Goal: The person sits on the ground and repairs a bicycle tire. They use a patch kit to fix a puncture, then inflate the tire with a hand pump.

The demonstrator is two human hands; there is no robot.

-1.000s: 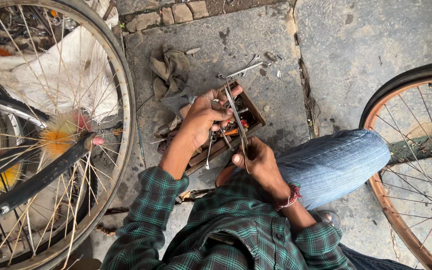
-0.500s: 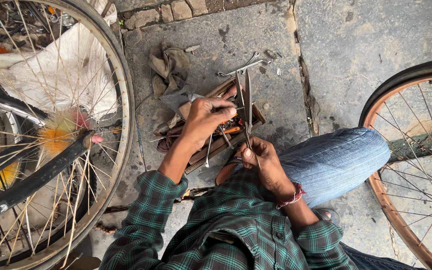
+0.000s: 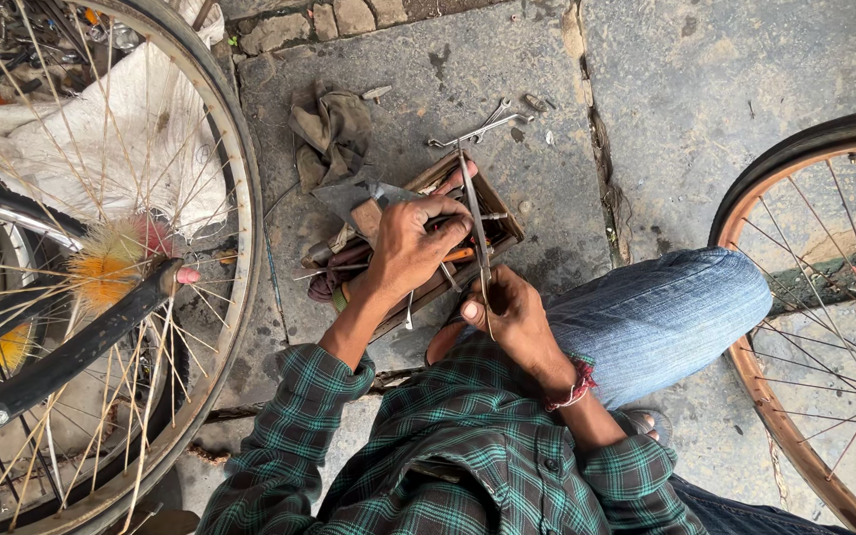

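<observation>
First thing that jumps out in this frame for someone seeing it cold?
Both hands at the centre: the left hand reaches into a small wooden box of tools on the stone ground, and the right hand grips a thin metal tool that stands up over the box. A big spoked bicycle wheel with a yellow and orange brush fills the left side. A second, rusty-rimmed wheel curves in at the right edge.

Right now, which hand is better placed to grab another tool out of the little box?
Probably the left hand: it rests inside the wooden toolbox, on the tools. The right hand already grips a long metal tool.
</observation>
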